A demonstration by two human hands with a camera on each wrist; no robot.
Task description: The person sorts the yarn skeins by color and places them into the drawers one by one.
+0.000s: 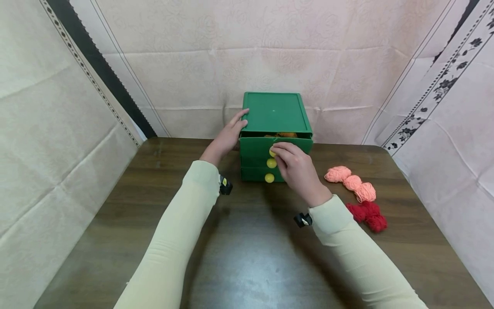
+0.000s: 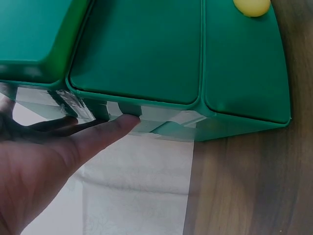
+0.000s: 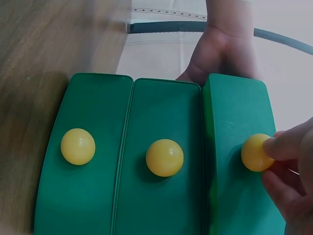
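Note:
A green chest of drawers [image 1: 275,112] with round yellow knobs stands at the back of the table. Its top drawer [image 3: 239,107] sticks out a little, and something orange-brown [image 1: 286,134] shows in the gap. The top yellow knob [image 3: 255,152] is pinched between the thumb and fingers of my right hand [image 1: 295,167]. My left hand [image 1: 228,136] rests against the chest's left side, its fingers extended, as the left wrist view shows. The middle drawer [image 3: 166,112] and bottom drawer [image 3: 93,107] sit flush in the chest.
To the right of the chest lie peach yarn bundles [image 1: 352,182] and, nearer, a dark red yarn bundle [image 1: 368,215]. The brown wooden table [image 1: 247,257] reaches back to a pale cloth [image 1: 270,68] hung behind it, with more cloth at both sides.

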